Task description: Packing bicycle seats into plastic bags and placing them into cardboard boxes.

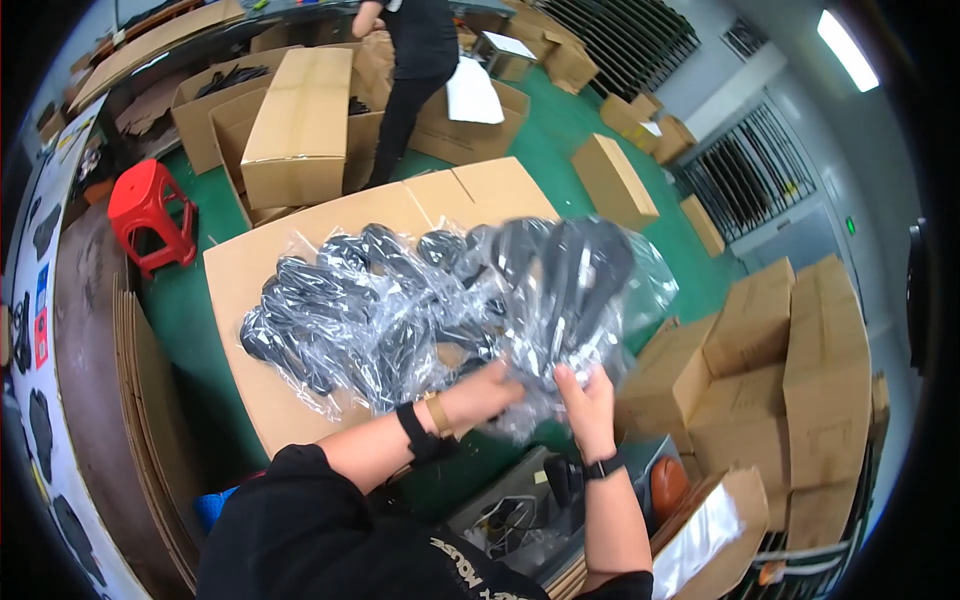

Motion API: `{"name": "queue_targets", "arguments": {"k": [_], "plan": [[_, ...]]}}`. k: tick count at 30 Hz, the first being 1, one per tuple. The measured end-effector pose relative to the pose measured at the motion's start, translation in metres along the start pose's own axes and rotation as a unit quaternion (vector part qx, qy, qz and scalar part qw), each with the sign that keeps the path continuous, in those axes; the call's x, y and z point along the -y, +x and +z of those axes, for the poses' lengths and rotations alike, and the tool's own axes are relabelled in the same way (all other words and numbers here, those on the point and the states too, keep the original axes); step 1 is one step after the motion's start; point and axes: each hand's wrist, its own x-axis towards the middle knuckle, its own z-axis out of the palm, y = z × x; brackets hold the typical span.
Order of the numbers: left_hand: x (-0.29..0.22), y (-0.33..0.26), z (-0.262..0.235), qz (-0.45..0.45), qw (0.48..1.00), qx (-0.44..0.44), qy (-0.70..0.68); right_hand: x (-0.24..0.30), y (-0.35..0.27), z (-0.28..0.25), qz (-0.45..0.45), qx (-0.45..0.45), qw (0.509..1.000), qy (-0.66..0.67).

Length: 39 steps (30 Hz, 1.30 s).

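Black, clear-wrapped: pinching bag ends (548, 374) w/ R grip (588, 398), prob. to steady bagged pieces (585, 270) at R edge of cardboard worktop (500, 188), beside bagged pile (340, 300); can't tell closure of blurred L grip (485, 394).

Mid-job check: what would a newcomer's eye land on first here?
Probably the pile of dark items in clear plastic, spread over the cardboard surface mid-picture, with the right hand holding a bagged bundle at the pile's right end. Next, the bright red stool on the green floor at upper left.
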Motion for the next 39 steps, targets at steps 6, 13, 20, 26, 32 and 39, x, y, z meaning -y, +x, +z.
{"name": "queue_targets", "arguments": {"k": [6, 13, 20, 26, 32, 39], "plan": [[0.086, 0.044, -0.132, -0.032, 0.974, -0.219, 0.05, -0.137, 0.134, 0.05, -0.055, 0.159, 0.963, -0.209], [0.21, 0.023, -0.218, 0.002, 0.935, -0.298, 0.19, -0.164, 0.112, 0.093, 0.083, 0.208, 0.95, -0.219], [0.114, 0.02, -0.148, -0.047, 0.84, -0.39, 0.376, -0.176, 0.006, -0.013, 0.033, 0.127, 0.975, -0.181], [0.066, 0.023, -0.123, 0.044, 0.653, -0.375, 0.657, -0.075, -0.121, -0.06, 0.132, 0.077, 0.965, -0.215], [0.032, 0.081, -0.006, 0.207, 0.753, -0.185, 0.596, -0.033, -0.285, -0.091, 0.129, -0.148, 0.966, -0.166], [-0.021, 0.019, 0.274, 0.17, 0.896, 0.374, 0.169, -0.023, -0.518, -0.048, 0.226, -0.461, 0.839, -0.179]]}}
